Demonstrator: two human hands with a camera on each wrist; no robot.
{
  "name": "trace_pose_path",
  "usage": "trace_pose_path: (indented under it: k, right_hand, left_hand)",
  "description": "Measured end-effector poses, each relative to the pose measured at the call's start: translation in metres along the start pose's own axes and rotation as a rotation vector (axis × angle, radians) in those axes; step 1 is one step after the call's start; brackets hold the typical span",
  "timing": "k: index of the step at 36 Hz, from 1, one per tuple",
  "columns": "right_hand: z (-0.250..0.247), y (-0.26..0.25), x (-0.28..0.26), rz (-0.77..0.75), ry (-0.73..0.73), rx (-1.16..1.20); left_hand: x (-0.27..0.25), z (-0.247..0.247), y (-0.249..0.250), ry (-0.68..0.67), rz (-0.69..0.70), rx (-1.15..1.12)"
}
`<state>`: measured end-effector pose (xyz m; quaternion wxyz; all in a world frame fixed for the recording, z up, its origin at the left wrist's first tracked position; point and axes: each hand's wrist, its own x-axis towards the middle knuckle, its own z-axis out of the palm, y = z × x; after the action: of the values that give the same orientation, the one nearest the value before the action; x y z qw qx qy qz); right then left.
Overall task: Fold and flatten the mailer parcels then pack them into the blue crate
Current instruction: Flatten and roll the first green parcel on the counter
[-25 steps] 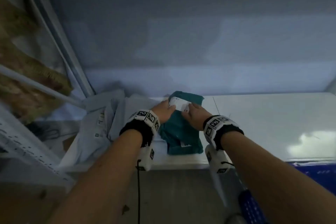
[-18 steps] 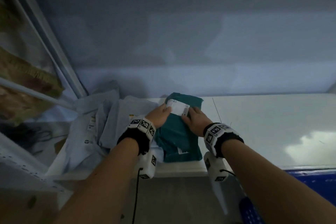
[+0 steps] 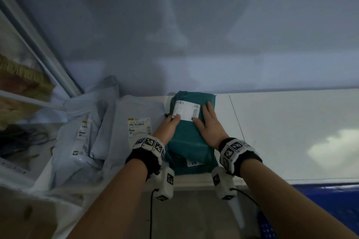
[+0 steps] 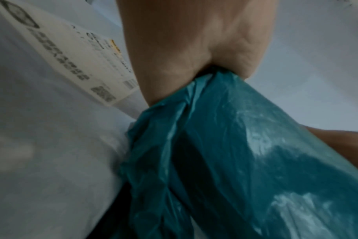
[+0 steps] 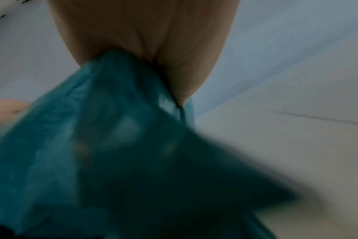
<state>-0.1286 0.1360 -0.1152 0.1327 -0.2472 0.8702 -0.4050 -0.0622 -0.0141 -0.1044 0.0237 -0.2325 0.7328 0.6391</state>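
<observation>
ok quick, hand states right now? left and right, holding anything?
Left hand: open, fingers flat, pressing on the teal mailer at its white label.
Right hand: open, fingers straight, pressing flat on the same mailer.

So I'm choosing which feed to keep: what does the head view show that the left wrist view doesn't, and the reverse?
Only the head view shows both hands, the left hand and right hand, lying flat on the teal parcel, its white label, the table and the blue crate edge. Only the left wrist view shows the teal plastic's creases up close under the palm. Both show the teal parcel, the left hand, and the grey mailers beside it.
</observation>
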Motion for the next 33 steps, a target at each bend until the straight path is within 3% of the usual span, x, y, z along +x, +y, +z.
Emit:
trace_pose_path:
  k: [6,12,22,33]
  right_hand:
    - [0.009,0.015,0.003,0.188,0.063,0.409]
    - [-0.001,0.026,-0.001,0.282,-0.003,0.715]
    - [-0.047,0.064,-0.027,0.481,0.156,0.702]
    - [-0.079,0.102,-0.032,0.554,0.183,0.562]
  left_hand:
    - [0.001,0.000,-0.004,-0.008,-0.070,-0.095]
    - [0.004,0.006,0.006,-0.027,-0.074,-0.049]
    - [0.019,0.044,0.045,-0.161,-0.008,0.185]
    - [0.040,0.075,0.056,-0.261,0.030,0.368]
